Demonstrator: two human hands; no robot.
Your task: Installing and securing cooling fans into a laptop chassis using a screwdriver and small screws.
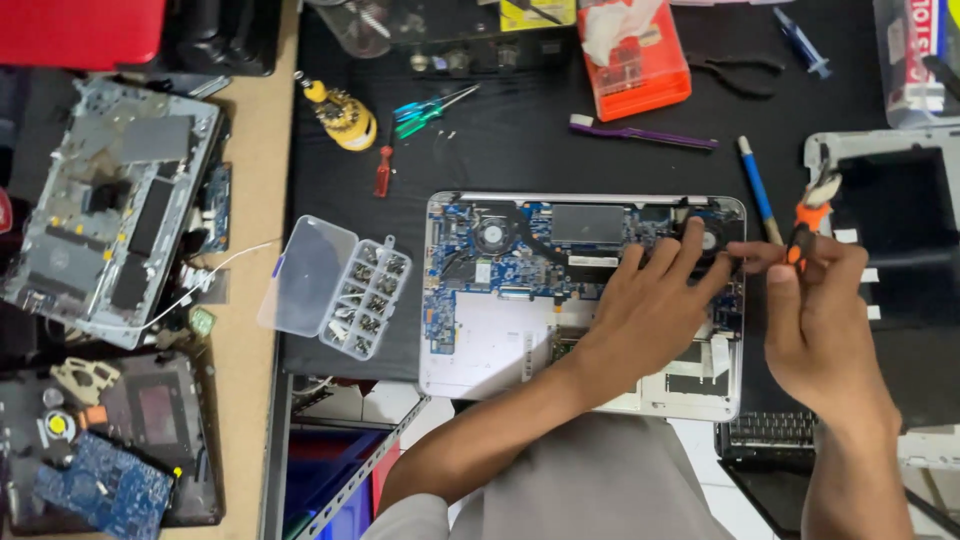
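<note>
An opened silver laptop [480, 340] lies bottom-up on a black mat, its blue circuit board [470, 260] and two small fans exposed. My left hand [650, 300] rests flat on the board, fingers spread toward the right fan [712, 238]. My right hand [815, 310] is at the laptop's right edge and grips a screwdriver with an orange handle [805, 225], its tip hidden near my left fingertips.
A clear screw organiser box [340, 285] stands open left of the laptop. Screwdrivers [425, 112], a purple brush [645, 133], a blue pen tool [757, 185], pliers and an orange case [635, 60] lie behind. Dismantled laptop parts [110, 210] fill the left table. Another laptop shell [900, 200] sits right.
</note>
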